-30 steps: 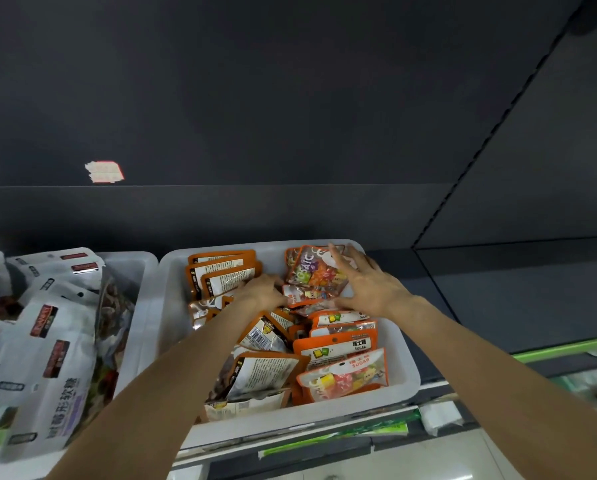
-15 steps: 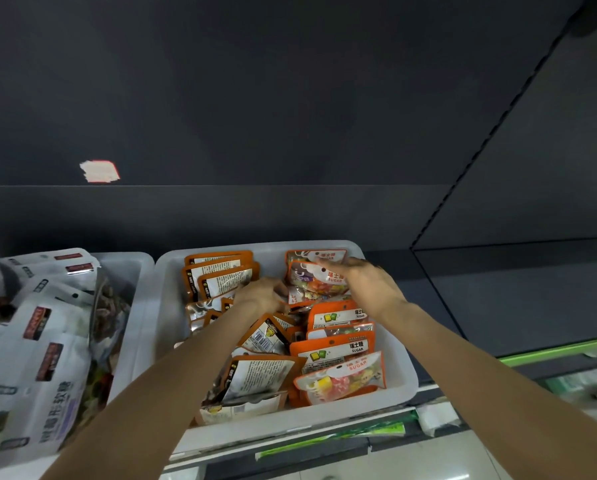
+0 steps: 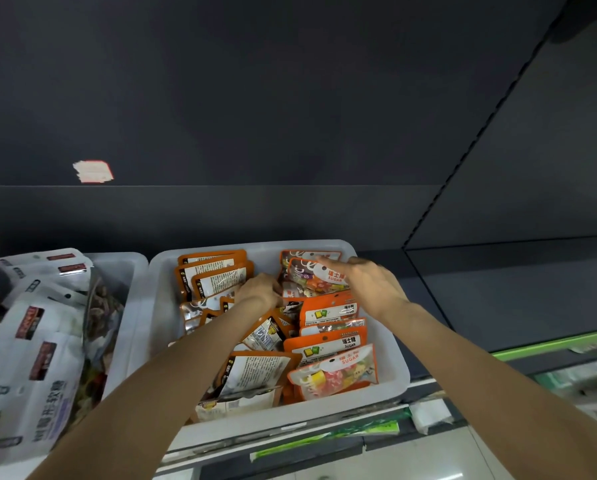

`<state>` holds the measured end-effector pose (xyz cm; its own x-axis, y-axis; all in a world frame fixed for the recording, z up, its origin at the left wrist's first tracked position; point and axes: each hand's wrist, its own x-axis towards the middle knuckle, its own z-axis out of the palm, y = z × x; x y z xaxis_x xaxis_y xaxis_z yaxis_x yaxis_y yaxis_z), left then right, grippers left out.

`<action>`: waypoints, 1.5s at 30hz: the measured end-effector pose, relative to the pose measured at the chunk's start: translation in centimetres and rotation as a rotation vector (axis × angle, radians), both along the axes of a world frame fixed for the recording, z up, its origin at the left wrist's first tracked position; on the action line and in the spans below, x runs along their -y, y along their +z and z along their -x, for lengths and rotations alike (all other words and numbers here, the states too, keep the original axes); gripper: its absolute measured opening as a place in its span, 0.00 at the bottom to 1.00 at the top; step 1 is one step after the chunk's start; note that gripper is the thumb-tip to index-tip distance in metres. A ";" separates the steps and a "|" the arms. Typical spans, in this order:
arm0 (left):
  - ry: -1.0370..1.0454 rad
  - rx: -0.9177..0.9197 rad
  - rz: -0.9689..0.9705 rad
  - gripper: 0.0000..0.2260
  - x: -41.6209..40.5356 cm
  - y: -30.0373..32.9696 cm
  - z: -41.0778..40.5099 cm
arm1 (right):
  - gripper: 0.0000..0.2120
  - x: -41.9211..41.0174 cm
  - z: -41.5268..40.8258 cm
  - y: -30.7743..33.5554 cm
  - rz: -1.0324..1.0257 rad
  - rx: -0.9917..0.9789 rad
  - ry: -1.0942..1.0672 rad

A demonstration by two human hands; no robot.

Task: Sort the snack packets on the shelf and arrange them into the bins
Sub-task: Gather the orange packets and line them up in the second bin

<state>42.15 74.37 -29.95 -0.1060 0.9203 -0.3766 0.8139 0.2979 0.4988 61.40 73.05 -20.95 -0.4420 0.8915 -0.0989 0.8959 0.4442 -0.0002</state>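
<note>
A white bin (image 3: 390, 368) on the shelf holds two rows of orange snack packets. The left row shows white printed backs (image 3: 217, 277). The right row shows "SUGAR" candy packets (image 3: 328, 341) facing front. A candy packet (image 3: 310, 277) stands tilted near the back of the right row. My right hand (image 3: 369, 282) lies over its top right, fingers stretched out flat across it. My left hand (image 3: 260, 289) is at that packet's left edge between the two rows, its fingers curled at the edge and the fingertips hidden.
A second white bin (image 3: 134, 271) on the left is heaped with large white packets (image 3: 37, 344). Dark shelf back wall (image 3: 290, 133) rises behind the bins. Bare dark shelf board (image 3: 497, 289) lies to the right, with a green-edged lower shelf (image 3: 549, 344) beyond.
The candy packet, held up by both hands a second ago, has gone down and back into the right row. My right hand's fingers flattened over it; my left hand stayed at its left edge.
</note>
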 end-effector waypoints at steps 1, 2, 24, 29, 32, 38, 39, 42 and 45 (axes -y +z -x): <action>0.001 -0.001 0.009 0.13 -0.2 0.1 0.0 | 0.34 -0.1 0.0 0.1 0.001 0.000 0.000; -0.003 -0.002 0.014 0.13 -0.3 0.2 -0.1 | 0.34 -0.2 0.0 0.1 0.002 0.003 -0.002; 0.036 0.170 -0.342 0.11 2.0 3.1 1.4 | 0.32 -1.2 -1.8 2.2 -0.088 -0.145 -0.165; 0.023 0.149 -0.474 0.07 1.8 5.4 3.0 | 0.30 -1.6 -1.7 2.5 -0.035 -0.159 -0.114; -0.043 0.108 -0.512 0.07 1.8 6.4 3.4 | 0.27 -1.5 -1.7 3.1 -0.037 -0.189 -0.104; -0.018 0.052 -0.469 0.05 1.9 6.3 3.4 | 0.05 -1.9 -1.0 3.3 -0.022 -0.188 -0.163; 0.004 0.055 -0.472 0.05 1.8 6.4 3.4 | 0.04 -2.0 -0.7 3.2 -0.005 -0.175 -0.151; 0.036 0.073 -0.490 0.05 1.6 6.6 3.4 | 0.10 -2.4 0.9 1.7 0.093 -0.075 -0.116; 0.040 0.091 -0.506 0.05 1.5 6.9 3.4 | 0.13 -2.7 2.2 -0.5 0.164 -0.026 -0.149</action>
